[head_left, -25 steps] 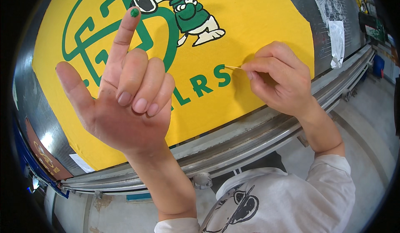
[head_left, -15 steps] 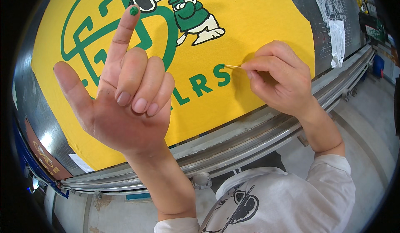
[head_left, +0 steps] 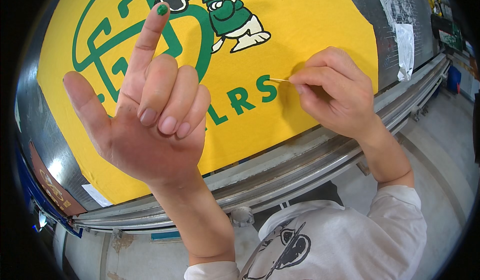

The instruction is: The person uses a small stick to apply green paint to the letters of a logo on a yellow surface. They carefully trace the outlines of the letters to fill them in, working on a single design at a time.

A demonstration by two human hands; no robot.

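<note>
Yellow fabric [head_left: 320,25] lies flat with green letters, a green emblem [head_left: 131,35] and a cartoon figure [head_left: 232,17] in green, white and black. My right hand [head_left: 337,92] pinches a thin pale toothpick [head_left: 281,80] between thumb and fingers. Its tip meets the upper end of the last green letter [head_left: 267,96]; whether it touches the cloth I cannot tell. My left hand [head_left: 155,115] is held palm up above the fabric, holding nothing. Its index finger and thumb stretch out, the other fingers curl in, and wet-looking green paint [head_left: 162,10] sits on the index fingertip. This hand hides some letters.
The fabric rests on a dark, scuffed table [head_left: 400,45] with a metal rail [head_left: 280,180] along its near edge. White tape strips stick to the table at the right [head_left: 405,52] and near left [head_left: 96,195]. A brown printed panel [head_left: 52,182] stands at the left.
My left hand has risen very slightly, its index fingertip a little farther up. The right hand with the toothpick has barely moved at the same letter.
</note>
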